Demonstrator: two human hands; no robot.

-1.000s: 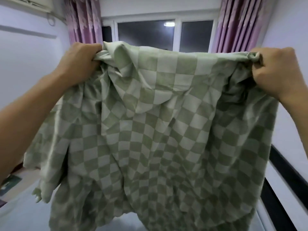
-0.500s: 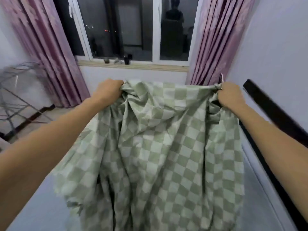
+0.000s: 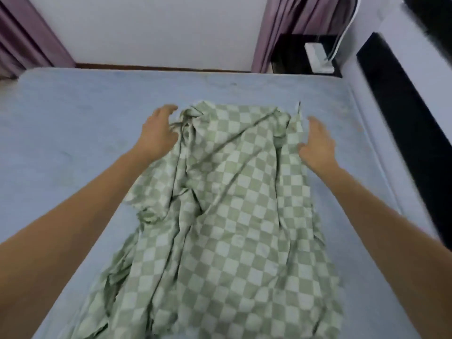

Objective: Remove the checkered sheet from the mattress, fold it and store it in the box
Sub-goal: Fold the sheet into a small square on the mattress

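Across the middle of the bare blue mattress [image 3: 73, 123] the checkered sheet [image 3: 232, 204] is lying in a rumpled strip — spread flat, I'd guess, for folding — while the left hand [image 3: 159, 133] and right hand [image 3: 318, 145] are hovering open-fingered at its far corners, well apart, gripping nothing.

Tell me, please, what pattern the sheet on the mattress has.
The crumpled cloth sheet shows green-and-white checks, best in the head view.
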